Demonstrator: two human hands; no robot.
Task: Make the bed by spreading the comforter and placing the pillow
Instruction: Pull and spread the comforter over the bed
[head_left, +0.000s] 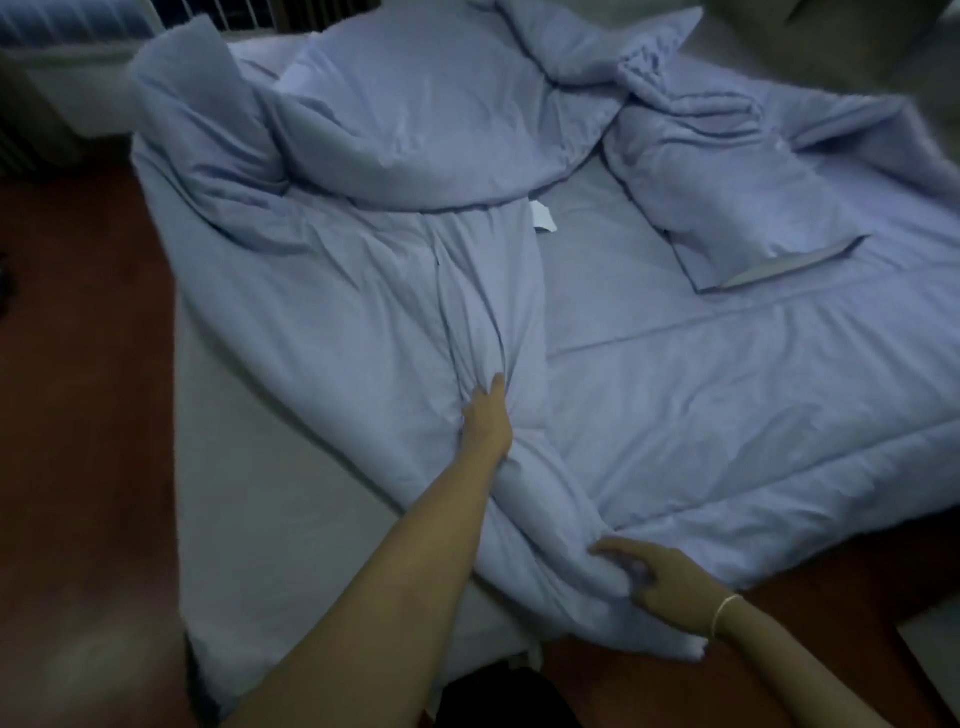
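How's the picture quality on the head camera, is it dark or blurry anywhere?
Head view: dim, bluish light, with no glare. The right hand gripping the comforter is smeared by motion blur; the left hand is sharper. The wide angle bows the bed's edges, the corners darken, and the pillow looks soft.

Two bare forearms enter from the bottom of the frame, no sleeves visible. The right wrist wears a thin pale bracelet (726, 614). The left wrist is unadorned.
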